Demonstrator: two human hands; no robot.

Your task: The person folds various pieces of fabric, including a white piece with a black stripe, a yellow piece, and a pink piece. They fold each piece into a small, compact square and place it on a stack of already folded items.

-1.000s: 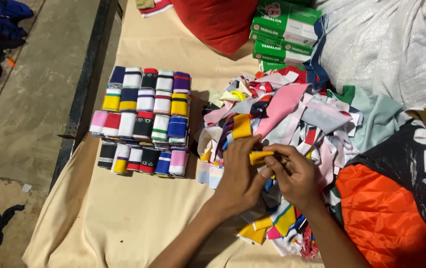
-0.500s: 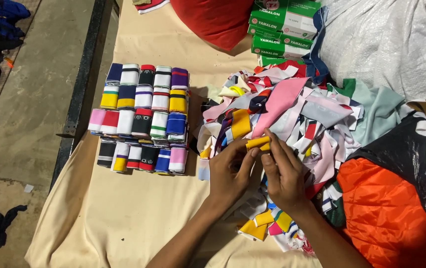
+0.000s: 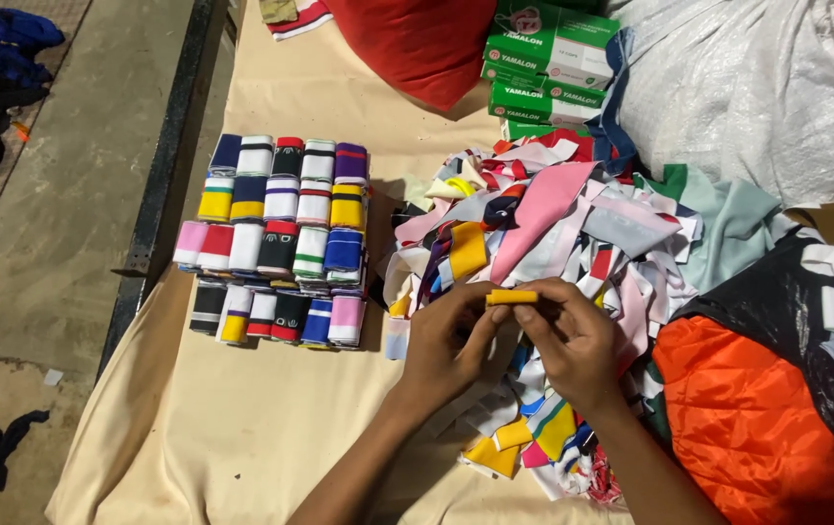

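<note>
Both my hands meet over a heap of loose coloured fabric strips (image 3: 553, 224) on a beige cloth-covered table (image 3: 271, 428). My left hand (image 3: 446, 340) and my right hand (image 3: 568, 335) pinch the two ends of a small yellow folded fabric strip (image 3: 512, 297), held level between fingertips. Left of my hands lie neat rows of folded striped fabric pieces (image 3: 281, 238), several to a row, in many colours.
Green and white boxes (image 3: 543, 63) are stacked at the back beside a red cushion (image 3: 417, 44) and a white sack (image 3: 757, 87). An orange and black garment (image 3: 757, 418) lies at the right. The table's dark metal edge (image 3: 159, 194) borders a concrete floor at the left.
My hands have lifted slightly and drawn the yellow strip flat between the fingertips; earlier it was bunched lower in the heap. The view has shifted a little.
</note>
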